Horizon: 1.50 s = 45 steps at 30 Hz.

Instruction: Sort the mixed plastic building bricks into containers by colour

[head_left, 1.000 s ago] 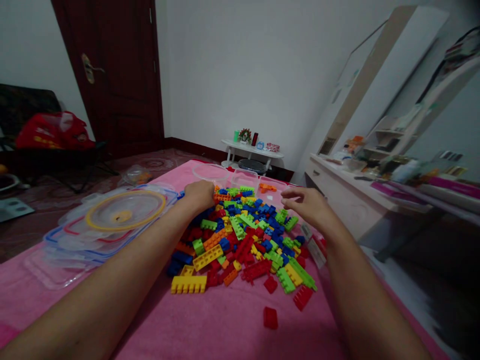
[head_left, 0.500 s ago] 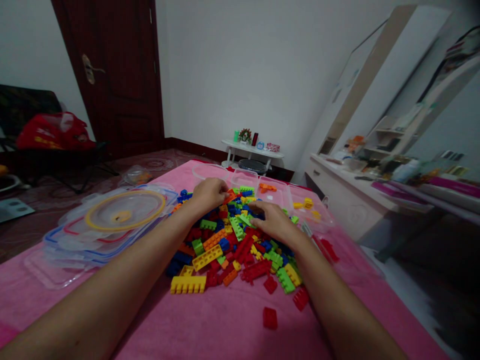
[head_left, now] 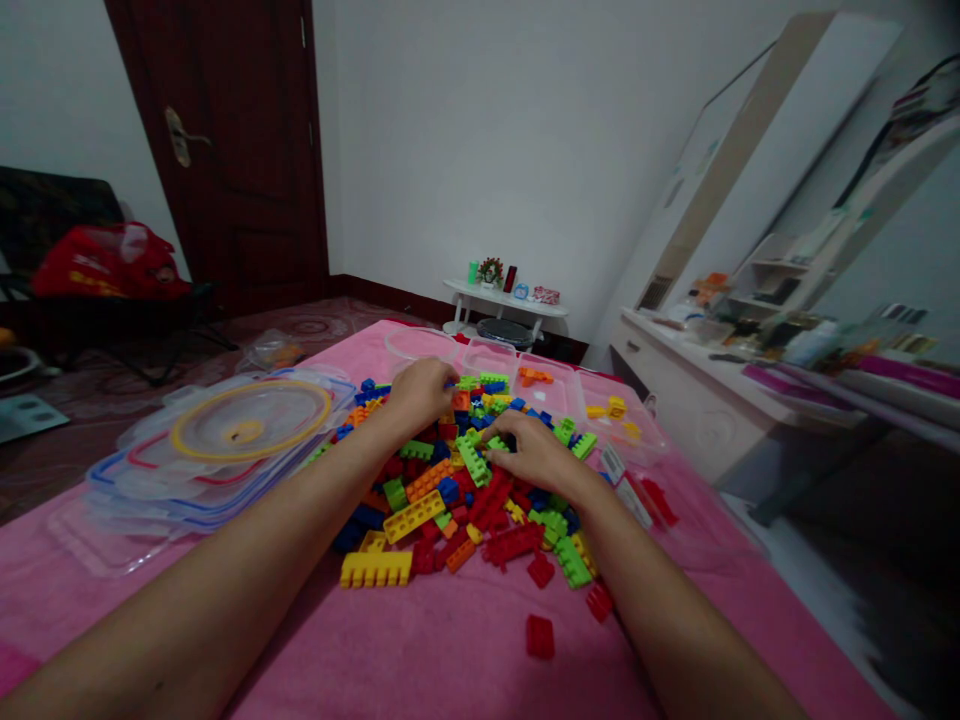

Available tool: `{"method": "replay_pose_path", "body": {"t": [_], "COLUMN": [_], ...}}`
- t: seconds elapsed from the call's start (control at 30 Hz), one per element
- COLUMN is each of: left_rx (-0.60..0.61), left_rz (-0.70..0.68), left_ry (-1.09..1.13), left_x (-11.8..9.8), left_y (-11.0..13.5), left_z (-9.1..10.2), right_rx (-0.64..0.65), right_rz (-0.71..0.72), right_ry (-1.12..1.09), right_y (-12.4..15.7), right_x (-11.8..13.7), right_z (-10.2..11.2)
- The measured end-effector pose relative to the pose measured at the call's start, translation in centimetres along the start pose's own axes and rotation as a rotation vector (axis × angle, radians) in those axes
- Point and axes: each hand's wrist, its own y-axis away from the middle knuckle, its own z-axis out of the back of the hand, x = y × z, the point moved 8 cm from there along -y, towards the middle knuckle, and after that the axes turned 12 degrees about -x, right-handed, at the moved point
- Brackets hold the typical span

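Observation:
A loose heap of red, yellow, blue, green and orange toy building bricks (head_left: 442, 490) spreads over a pink cloth (head_left: 420, 650). At its far left side my left hand (head_left: 424, 390) is closed, fingers curled down. A bit of blue shows by its fingertips, but what they hold is hidden. My right hand (head_left: 534, 448) reaches into the middle of the heap. Its thumb and forefinger close around a small light green brick (head_left: 495, 443). Just left of those fingers lies a longer light green brick (head_left: 472, 460).
Stacked clear lids (head_left: 251, 420) with coloured rims lie at the left. Behind the heap stand clear containers, one with orange bricks (head_left: 535, 376), another with yellow bricks (head_left: 615, 406). A lone red brick (head_left: 540, 637) lies in front. A cluttered dresser (head_left: 697, 375) stands at the right.
My right hand has moved left and slightly nearer, its fingers coming together on a light green brick. The orange brick by my left fingertips no longer shows there; blue appears instead.

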Motion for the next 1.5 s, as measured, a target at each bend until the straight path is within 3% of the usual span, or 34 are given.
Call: {"method": "replay_pose_path", "body": {"t": [0.1, 0.2, 0.37, 0.63, 0.77, 0.87, 1.5], "left_rx": [-0.024, 0.04, 0.1, 0.009, 0.077, 0.121, 0.044], "left_rz": [-0.081, -0.188, -0.267, -0.137, -0.087, -0.088, -0.126], "left_ry": [0.056, 0.156, 0.183, 0.055, -0.047, -0.101, -0.104], "left_x": [-1.0, -2.9, -4.6, -2.3, -1.4, -1.3, -1.4], "left_y": [0.1, 0.7, 1.6, 1.0, 1.3, 1.4, 1.2], "left_z": [-0.1, -0.8, -1.9, -1.2, -1.7, -1.8, -1.5], "right_rx": [0.118, 0.227, 0.253, 0.249, 0.24, 0.239, 0.241], "right_rz": [0.011, -0.021, -0.056, -0.038, -0.022, -0.031, -0.066], "right_ry": [-0.053, -0.039, -0.017, -0.008, -0.004, 0.008, 0.077], "right_y": [0.4, 0.8, 1.1, 1.0, 1.0, 1.1, 1.0], "right_x": [0.0, -0.8, -1.8, -1.7, -1.6, -1.4, -1.3], "right_z": [-0.5, -1.0, -1.1, -1.2, -1.1, -0.9, -1.2]}}
